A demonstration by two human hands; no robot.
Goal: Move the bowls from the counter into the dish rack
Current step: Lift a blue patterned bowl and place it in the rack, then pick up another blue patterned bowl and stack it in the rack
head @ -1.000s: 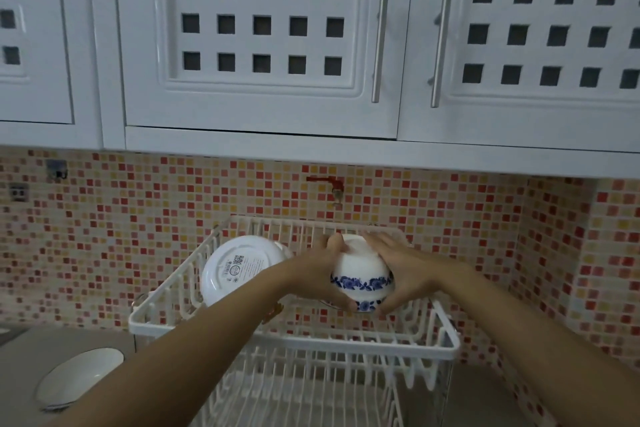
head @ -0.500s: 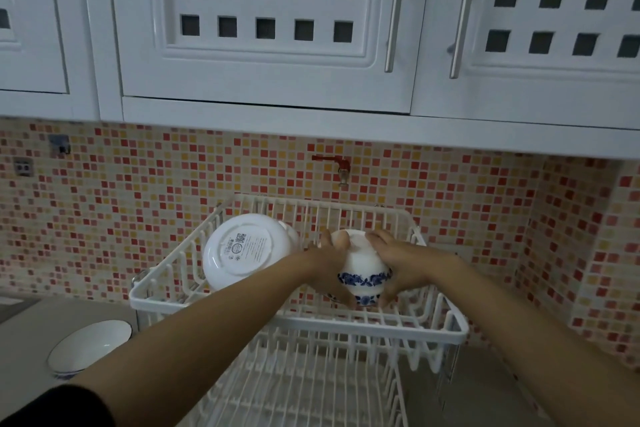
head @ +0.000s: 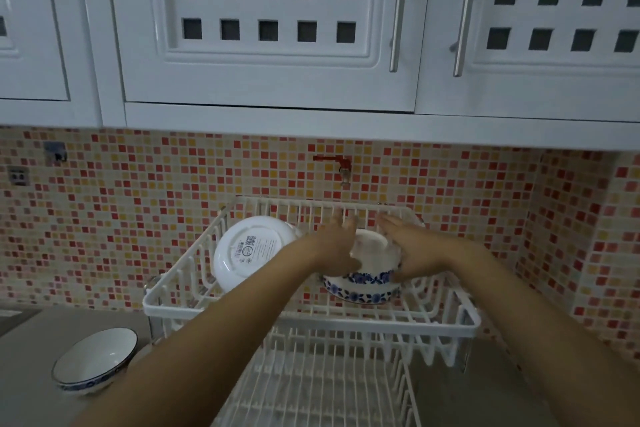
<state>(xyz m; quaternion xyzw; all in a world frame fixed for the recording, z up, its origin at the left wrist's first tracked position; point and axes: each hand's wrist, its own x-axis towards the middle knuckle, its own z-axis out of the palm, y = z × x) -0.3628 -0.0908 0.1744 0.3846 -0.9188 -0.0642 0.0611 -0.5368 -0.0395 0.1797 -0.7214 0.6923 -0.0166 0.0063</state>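
**One bowl left, low and to my near left**

Two bowls were in the upper tier of the dish rack point(head: 311, 310) at that moment. A white bowl point(head: 251, 251) stood on edge at the left of the tier, its base with the printed label turned toward me. At the right sat the blue-patterned bowl point(head: 363, 274), upside down, foot ring up and rim on the wires.

Both my hands were on that bowl. My left hand point(head: 337, 246) lay against its left flank and my right hand point(head: 407, 251) against its right, fingers loosely extended toward the far wall, not curled tight. I judged it a light, steadying hold on a bowl already resting on the rack; whether my palms bore any of its weight I could not tell.

The third bowl point(head: 95, 360) stood upright on the counter point(head: 31, 357), mouth up, dark rim showing, well apart from the rack. It lay left of both hands, nearer to me and lower, beyond the rack's left corner. A round bowl has no long axis to favour, so any side of the rim would do. My left hand was the nearer one, and its arm already crossed the space above that bowl. I judged the next reach would be down and back to the left.
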